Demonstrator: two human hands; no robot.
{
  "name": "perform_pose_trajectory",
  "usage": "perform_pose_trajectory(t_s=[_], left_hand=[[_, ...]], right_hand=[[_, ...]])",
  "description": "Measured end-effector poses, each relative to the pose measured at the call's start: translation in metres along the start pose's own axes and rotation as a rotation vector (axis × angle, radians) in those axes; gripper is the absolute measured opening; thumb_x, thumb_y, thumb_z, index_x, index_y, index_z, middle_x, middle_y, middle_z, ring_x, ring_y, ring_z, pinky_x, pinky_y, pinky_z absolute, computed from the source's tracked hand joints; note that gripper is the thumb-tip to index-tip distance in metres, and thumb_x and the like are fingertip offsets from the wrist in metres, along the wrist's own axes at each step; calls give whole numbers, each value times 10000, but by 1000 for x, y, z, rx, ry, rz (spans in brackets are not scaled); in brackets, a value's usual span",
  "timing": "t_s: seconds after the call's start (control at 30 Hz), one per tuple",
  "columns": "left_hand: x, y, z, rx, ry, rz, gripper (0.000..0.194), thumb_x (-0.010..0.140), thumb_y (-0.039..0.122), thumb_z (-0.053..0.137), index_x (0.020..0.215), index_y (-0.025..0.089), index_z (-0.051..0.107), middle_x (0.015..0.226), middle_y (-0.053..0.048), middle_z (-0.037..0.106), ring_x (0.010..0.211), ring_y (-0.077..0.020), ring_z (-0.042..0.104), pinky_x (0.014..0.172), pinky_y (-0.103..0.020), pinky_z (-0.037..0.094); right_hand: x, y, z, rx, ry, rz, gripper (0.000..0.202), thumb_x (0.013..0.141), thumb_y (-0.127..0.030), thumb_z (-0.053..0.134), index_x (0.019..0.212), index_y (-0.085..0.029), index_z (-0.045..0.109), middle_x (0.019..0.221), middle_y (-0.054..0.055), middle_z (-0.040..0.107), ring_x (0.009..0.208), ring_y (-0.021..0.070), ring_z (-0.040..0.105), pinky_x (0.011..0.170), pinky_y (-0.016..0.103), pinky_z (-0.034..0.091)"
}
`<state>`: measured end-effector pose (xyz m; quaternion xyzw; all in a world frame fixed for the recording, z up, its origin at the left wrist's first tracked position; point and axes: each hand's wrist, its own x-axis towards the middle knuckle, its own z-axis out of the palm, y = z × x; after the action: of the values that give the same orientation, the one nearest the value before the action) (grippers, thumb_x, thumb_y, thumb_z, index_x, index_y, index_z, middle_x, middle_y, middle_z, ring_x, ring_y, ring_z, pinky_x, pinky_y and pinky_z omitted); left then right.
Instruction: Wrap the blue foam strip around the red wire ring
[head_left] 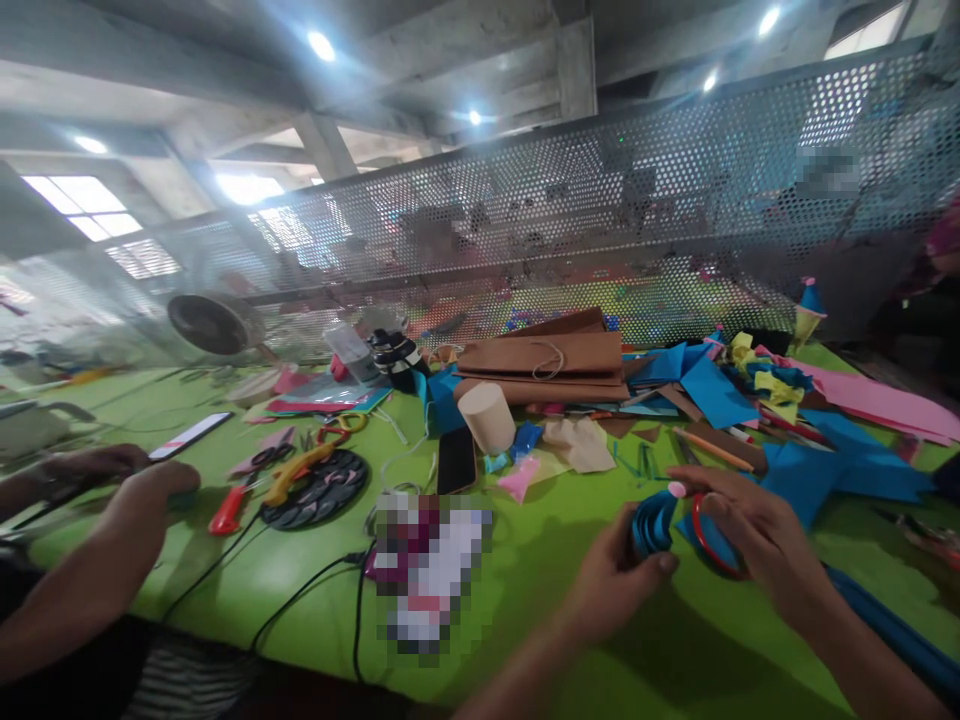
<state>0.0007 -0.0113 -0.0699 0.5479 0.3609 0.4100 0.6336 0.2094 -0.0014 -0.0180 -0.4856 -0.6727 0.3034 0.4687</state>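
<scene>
My left hand [619, 575] is closed around a small blue folded or coiled paper piece [651, 522], whose layers show at the side. A pale pink tip [677, 490] tops it. Just to the right, my right hand [761, 530] grips a pair of red-handled scissors [699, 530]. One red loop shows under the fingers; the blades are hard to make out. Both hands are above the green table [555, 590], close together. Blue paper sheets [799, 475] lie beyond my right hand.
Brown sheets [540, 365], a cream cylinder [487, 418] and a black phone [457, 460] lie ahead. Left are a black round tray [319, 490], a glue gun [296, 475] and cables [307, 590]. A co-worker's hand [161, 490] is at far left. Pliers [926, 535] lie right.
</scene>
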Motion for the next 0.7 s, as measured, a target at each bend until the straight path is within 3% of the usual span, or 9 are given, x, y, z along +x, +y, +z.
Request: perform_pose_trajectory(t_s=[0.13, 0.27, 0.43, 0.57, 0.7], left_hand=[[1, 0, -2, -42, -44, -5, 749, 779, 657, 841, 1304, 167, 628, 1245, -121, 668, 1206, -305, 581, 1083, -427, 439], [1, 5, -2, -8, -60, 23, 738, 793, 663, 827, 1295, 158, 634, 1232, -117, 665, 1173, -294, 589, 1070, -417, 446], [0, 4, -1, 26, -58, 22, 766, 783, 687, 822, 1310, 162, 638, 1234, -113, 668, 1196, -304, 577, 1092, -431, 435], [0, 1, -2, -27, -62, -9, 812, 773, 694, 829, 1351, 163, 622, 1307, -128, 649, 1246, -315, 556, 1127, -446, 409], [1, 2, -3, -64, -76, -22, 838, 767, 690, 838, 1381, 167, 609, 1335, -135, 640, 1247, -316, 558, 1113, -447, 411]], right_hand=[[5, -8, 1, 182, 11, 100, 417, 930, -632, 683, 1068, -267, 830, 1059, 85, 815, 1001, 295, 749, 857, 379, 588], [5, -12, 5, 137, 45, 87, 379, 847, -625, 788, 939, -260, 830, 940, 65, 798, 877, 259, 732, 773, 340, 580], [3, -7, 9, 107, 94, 54, 339, 863, -610, 782, 858, -273, 821, 867, 53, 785, 838, 252, 723, 757, 344, 582], [3, -4, 8, 86, 104, -17, 332, 860, -612, 780, 908, -292, 854, 955, 70, 825, 913, 292, 748, 824, 397, 601], [5, -4, 4, 87, 45, -11, 404, 882, -599, 759, 1139, -301, 849, 1182, 111, 821, 1136, 358, 727, 943, 472, 595]])
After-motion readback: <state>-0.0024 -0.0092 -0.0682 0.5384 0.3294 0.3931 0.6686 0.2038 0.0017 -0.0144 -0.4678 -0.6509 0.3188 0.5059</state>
